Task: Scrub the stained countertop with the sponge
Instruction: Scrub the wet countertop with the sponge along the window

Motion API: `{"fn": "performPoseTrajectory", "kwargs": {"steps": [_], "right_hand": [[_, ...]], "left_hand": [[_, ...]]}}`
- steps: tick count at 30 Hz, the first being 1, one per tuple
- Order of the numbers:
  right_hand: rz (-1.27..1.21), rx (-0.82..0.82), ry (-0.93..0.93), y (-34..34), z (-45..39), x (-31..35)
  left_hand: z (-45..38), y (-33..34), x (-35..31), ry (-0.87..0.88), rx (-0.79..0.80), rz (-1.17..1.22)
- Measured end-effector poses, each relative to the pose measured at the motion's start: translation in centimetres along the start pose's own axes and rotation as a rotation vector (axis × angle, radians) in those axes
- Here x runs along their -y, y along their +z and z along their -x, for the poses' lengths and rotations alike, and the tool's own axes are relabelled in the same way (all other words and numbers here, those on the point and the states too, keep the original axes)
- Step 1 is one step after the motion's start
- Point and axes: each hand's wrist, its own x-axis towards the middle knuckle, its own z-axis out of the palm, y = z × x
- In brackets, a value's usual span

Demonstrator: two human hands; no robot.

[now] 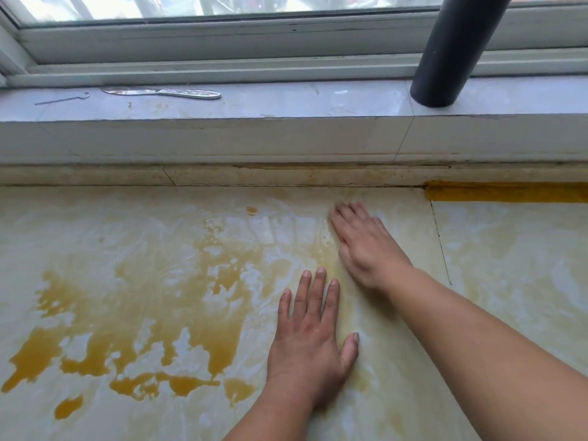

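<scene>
Yellow-brown stains (133,316) pool across the pale countertop (509,281) below a window sill (286,103). Left hand (313,338) lies flat, fingers straight. Right hand (362,246) presses flat nearer the sill; no sponge visible. A dark pipe (451,52) and patterned knife (165,92) rest on the sill.

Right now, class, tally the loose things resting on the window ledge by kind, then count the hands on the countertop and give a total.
Ornate silver utensil: 1
Thin metal pin: 1
Dark cylinder: 1
Hands, left hand and right hand, flat on the countertop: 2
No sponge shows.
Total: 5
</scene>
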Motion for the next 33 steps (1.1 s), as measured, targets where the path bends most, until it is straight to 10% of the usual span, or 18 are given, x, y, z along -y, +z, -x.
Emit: {"fn": "performPoseTrajectory", "kwargs": {"steps": [9,18,27,33], "right_hand": [[-0.062,-0.021,0.034,1.6,8.5,0.9],[-0.038,-0.086,0.112,-0.3,-2.0,0.1],[-0.087,-0.133,0.142,3.9,11.2,1.5],[-0.079,-0.171,0.269,2.2,3.2,-0.5]], "left_hand": [[0.0,0.2,-0.1,-0.001,-0.015,-0.002],[-0.1,0.2,0.0,-0.003,-0.013,-0.005],[-0.3,-2.5,-0.3,0.01,0.17,0.036],[-0.1,-2.4,-0.5,-0.003,0.178,0.025]]}}
